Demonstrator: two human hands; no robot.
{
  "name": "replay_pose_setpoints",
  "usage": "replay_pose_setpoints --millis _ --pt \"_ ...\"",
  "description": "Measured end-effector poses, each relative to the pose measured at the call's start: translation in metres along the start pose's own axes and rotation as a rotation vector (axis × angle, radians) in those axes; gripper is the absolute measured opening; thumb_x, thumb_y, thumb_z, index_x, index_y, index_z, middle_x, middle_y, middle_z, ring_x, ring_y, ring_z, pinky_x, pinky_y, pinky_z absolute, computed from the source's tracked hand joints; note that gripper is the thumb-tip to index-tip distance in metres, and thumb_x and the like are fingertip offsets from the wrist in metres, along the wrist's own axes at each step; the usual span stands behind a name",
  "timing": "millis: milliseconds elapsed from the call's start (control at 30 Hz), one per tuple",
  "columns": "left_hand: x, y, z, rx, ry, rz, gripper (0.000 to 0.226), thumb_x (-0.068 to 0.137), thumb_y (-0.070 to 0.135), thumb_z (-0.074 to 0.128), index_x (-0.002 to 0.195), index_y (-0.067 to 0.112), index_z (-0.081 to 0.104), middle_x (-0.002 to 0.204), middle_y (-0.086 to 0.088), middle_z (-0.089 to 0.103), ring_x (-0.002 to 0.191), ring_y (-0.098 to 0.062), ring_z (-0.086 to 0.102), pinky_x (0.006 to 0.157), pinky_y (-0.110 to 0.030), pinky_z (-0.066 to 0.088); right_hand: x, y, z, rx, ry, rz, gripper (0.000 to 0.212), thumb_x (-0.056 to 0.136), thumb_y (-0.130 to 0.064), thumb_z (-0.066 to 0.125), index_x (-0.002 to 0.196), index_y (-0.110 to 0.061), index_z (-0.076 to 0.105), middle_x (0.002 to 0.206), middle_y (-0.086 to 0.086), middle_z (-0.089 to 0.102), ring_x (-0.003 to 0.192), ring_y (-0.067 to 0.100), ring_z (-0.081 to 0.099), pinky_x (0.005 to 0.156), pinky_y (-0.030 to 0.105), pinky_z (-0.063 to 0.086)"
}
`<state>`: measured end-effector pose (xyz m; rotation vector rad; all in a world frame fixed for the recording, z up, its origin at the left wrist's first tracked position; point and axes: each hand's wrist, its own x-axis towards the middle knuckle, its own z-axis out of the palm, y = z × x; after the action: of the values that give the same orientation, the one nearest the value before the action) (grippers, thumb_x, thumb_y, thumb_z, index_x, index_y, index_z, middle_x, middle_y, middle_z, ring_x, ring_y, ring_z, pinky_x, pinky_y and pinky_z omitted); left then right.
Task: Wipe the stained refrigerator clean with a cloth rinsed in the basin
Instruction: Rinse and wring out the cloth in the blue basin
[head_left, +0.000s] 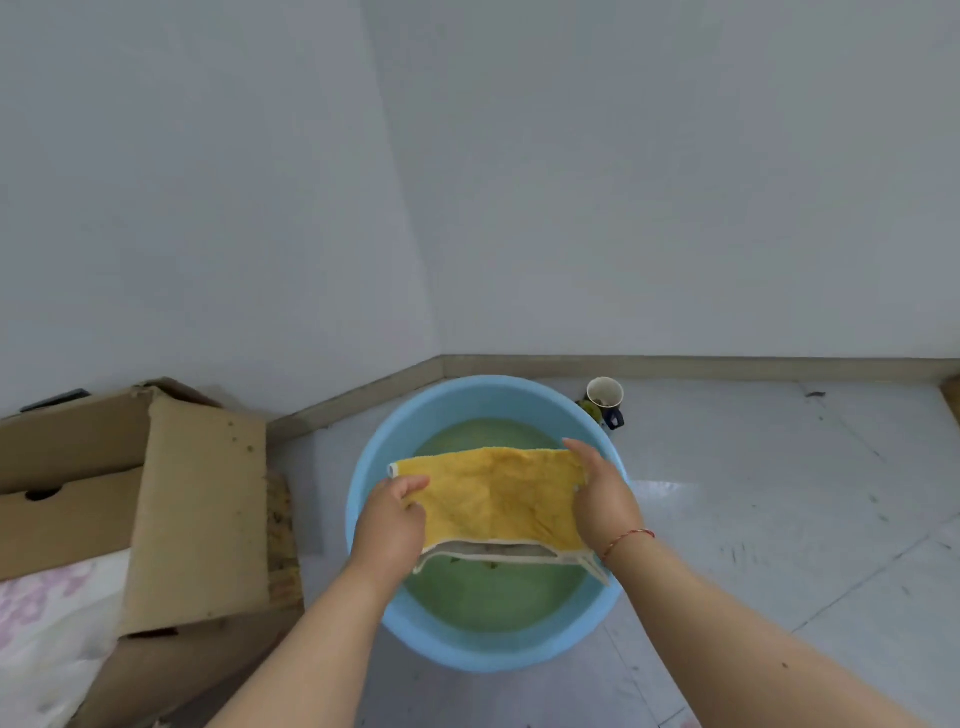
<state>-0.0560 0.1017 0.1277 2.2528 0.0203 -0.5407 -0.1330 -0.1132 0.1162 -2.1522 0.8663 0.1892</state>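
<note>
Seen from above: yellow cloth (498, 496) stretched flat over a blue basin (363, 499) of greenish water, gripped at its left edge by the left hand (389, 525) and at its right edge by the right hand (605, 501). Behind the basin, near the baseboard, a cup (605, 396). At left, an open cardboard box (197, 509) on the pale tiled floor (779, 519).

Plain pale grey walls (623, 182) meet in a corner at upper centre, a beige skirting board (727, 366) running above the glossy light tiled floor (779, 519).
</note>
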Motion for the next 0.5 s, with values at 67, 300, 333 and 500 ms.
replay_pose_setpoints --millis 67,300,333,500 --pt "0.016 -0.027 0.02 0.17 -0.027 0.047 0.046 0.09 -0.003 0.041 0.132 0.012 0.053 0.144 -0.006 0.04 0.128 -0.023 0.044 0.099 -0.023 0.035 0.018 0.016 0.02 -0.118 -0.023 -0.041 0.069 0.085 0.011 0.032 0.139 -0.03 0.04 0.126 0.007 0.045 0.079 0.02 0.049 0.073 0.03 0.046" --pt "0.052 -0.084 0.074 0.692 -0.35 0.04 0.056 0.097 0.023 0.042 0.15 0.032 0.026 0.161 -0.005 -0.011 0.145 -0.037 0.003 0.117 -0.036 0.013 0.073 0.05 0.09 -0.772 -0.237 -0.276 0.068 0.087 -0.022 0.059 0.146 -0.033 0.027 0.158 0.006 -0.001 0.145 0.032 0.001 0.113 0.048 0.025" --pt "0.059 -0.087 0.08 0.732 -0.411 0.017 0.058 0.097 0.031 0.043 0.151 0.034 0.021 0.161 -0.005 -0.011 0.145 -0.038 0.002 0.117 -0.038 0.012 0.081 0.05 0.097 -0.836 -0.293 -0.307 0.073 0.087 -0.029 0.061 0.148 -0.036 0.021 0.158 0.005 -0.004 0.146 0.032 -0.005 0.115 0.053 0.018" --pt "0.078 -0.093 0.094 0.883 -0.551 -0.031 0.076 0.092 0.053 0.045 0.153 0.033 0.004 0.16 -0.01 -0.011 0.146 -0.038 0.01 0.118 -0.042 0.017 0.108 0.056 0.124 -1.01 -0.398 -0.32 0.084 0.087 -0.047 0.058 0.148 -0.047 -0.001 0.159 -0.001 -0.006 0.145 0.032 -0.008 0.111 0.065 0.009"
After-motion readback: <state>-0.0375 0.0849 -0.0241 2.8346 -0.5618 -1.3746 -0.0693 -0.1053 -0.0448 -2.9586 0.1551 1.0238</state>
